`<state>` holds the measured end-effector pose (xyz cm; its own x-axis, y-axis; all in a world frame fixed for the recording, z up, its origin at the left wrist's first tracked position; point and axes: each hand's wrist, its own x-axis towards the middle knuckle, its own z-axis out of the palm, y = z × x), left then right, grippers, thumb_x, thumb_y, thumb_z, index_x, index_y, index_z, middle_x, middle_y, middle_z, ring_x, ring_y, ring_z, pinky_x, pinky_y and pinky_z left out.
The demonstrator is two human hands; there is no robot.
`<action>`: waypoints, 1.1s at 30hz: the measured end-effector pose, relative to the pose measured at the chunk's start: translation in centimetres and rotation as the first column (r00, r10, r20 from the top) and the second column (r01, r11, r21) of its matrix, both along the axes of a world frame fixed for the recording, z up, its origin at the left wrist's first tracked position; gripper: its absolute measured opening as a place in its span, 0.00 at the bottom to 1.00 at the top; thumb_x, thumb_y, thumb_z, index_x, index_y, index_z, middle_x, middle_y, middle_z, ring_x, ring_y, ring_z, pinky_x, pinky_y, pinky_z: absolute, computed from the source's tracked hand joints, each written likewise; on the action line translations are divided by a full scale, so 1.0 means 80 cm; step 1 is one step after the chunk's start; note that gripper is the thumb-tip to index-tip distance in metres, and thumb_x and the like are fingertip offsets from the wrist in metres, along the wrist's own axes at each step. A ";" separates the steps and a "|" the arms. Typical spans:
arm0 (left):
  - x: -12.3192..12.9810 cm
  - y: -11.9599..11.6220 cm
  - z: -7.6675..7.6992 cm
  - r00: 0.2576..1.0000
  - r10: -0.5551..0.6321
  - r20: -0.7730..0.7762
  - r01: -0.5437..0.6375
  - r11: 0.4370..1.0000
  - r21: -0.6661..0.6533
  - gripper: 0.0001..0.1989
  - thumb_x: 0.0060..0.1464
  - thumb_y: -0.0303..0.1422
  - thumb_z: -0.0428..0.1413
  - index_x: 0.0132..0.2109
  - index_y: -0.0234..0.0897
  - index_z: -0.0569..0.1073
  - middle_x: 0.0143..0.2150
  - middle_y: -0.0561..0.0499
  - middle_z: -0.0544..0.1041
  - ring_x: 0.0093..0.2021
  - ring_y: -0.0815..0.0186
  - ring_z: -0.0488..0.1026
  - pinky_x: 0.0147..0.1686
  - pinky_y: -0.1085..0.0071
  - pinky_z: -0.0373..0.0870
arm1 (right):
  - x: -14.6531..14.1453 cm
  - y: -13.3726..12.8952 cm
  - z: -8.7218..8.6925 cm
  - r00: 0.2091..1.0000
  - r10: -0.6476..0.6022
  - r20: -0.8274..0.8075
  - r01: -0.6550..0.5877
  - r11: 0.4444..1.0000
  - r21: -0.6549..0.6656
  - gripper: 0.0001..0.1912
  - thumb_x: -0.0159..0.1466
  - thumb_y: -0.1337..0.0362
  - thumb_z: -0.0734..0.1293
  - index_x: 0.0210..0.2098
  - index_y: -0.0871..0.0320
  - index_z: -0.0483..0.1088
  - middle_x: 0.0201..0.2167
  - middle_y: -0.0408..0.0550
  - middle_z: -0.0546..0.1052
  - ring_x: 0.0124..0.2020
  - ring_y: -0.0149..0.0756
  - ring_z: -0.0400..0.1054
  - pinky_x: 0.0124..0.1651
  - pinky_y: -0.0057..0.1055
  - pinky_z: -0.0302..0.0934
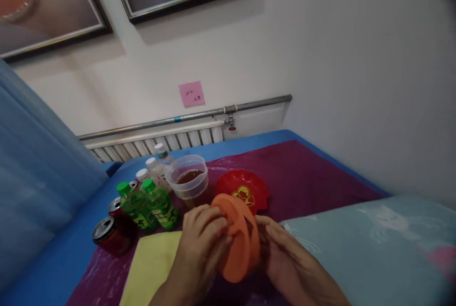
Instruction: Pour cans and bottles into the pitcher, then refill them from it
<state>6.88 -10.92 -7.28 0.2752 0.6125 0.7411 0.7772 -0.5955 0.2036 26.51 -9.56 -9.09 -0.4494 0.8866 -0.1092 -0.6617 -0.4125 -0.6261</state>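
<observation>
An orange round plastic piece (237, 253), with a raised bar across its face and an open gap along its side, is held tilted on edge in front of me. I cannot make out its exact kind. My left hand (201, 244) grips its left face, fingers curled over the raised bar. Against its right side rests my right hand (283, 253), fingers bent around the rim and partly hidden behind it. Just beyond the piece lies a red scalloped plate (256, 182) with a yellow figure. A clear plastic tub (173, 175) of brown liquid stands behind my left hand.
Green-capped bottles (164, 208), white-capped bottles and opened cans (112, 234) stand at the left. Yellow paper (149, 258) lies on the purple sheet (285, 173). A patterned pillow or cloth (374, 244) is at right, a blue curtain (39, 173) at left, a wall behind.
</observation>
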 end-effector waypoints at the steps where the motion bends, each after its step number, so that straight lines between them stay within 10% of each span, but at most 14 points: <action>1: -0.005 0.000 0.004 0.997 0.013 0.076 -0.008 0.997 -0.072 0.07 0.60 0.32 0.54 0.46 0.44 0.73 0.46 0.50 0.78 0.49 0.66 0.71 0.50 0.70 0.68 | 0.003 0.003 0.004 0.999 -0.013 0.034 0.013 1.000 0.015 0.16 0.52 0.52 0.76 0.38 0.52 0.78 0.42 0.47 0.79 0.47 0.42 0.70 0.47 0.37 0.64; 7: -0.042 0.007 0.051 0.883 0.274 0.381 -0.111 0.911 -0.397 0.12 0.57 0.43 0.56 0.42 0.41 0.74 0.44 0.50 0.77 0.45 0.64 0.73 0.46 0.69 0.68 | 0.028 0.056 0.049 0.949 -0.148 0.278 0.076 0.964 0.255 0.18 0.52 0.50 0.75 0.36 0.55 0.77 0.40 0.52 0.78 0.44 0.44 0.71 0.41 0.36 0.64; 12: -0.061 0.037 0.099 0.884 0.409 0.226 -0.319 0.882 -0.346 0.16 0.57 0.45 0.54 0.43 0.38 0.74 0.38 0.48 0.76 0.39 0.61 0.73 0.42 0.63 0.69 | 0.022 0.147 0.069 0.785 -0.380 0.489 0.072 0.840 0.537 0.12 0.50 0.57 0.72 0.32 0.55 0.75 0.32 0.46 0.77 0.33 0.38 0.70 0.36 0.32 0.63; 19: -0.093 0.099 0.149 0.921 0.384 -0.059 -0.387 0.893 -0.229 0.13 0.50 0.41 0.56 0.39 0.39 0.77 0.42 0.45 0.76 0.45 0.56 0.70 0.50 0.56 0.64 | 0.032 0.230 0.008 0.635 -0.576 0.515 0.205 0.769 0.606 0.09 0.49 0.58 0.66 0.28 0.54 0.71 0.25 0.43 0.74 0.25 0.34 0.66 0.30 0.31 0.60; 33: -0.098 0.139 0.152 0.926 0.110 -0.361 -0.296 0.806 -0.512 0.12 0.56 0.40 0.54 0.40 0.39 0.77 0.44 0.46 0.78 0.42 0.62 0.75 0.42 0.68 0.72 | 0.049 0.251 -0.029 0.678 -0.530 0.510 0.239 0.814 0.529 0.06 0.48 0.61 0.65 0.27 0.54 0.71 0.24 0.42 0.73 0.25 0.33 0.65 0.31 0.31 0.61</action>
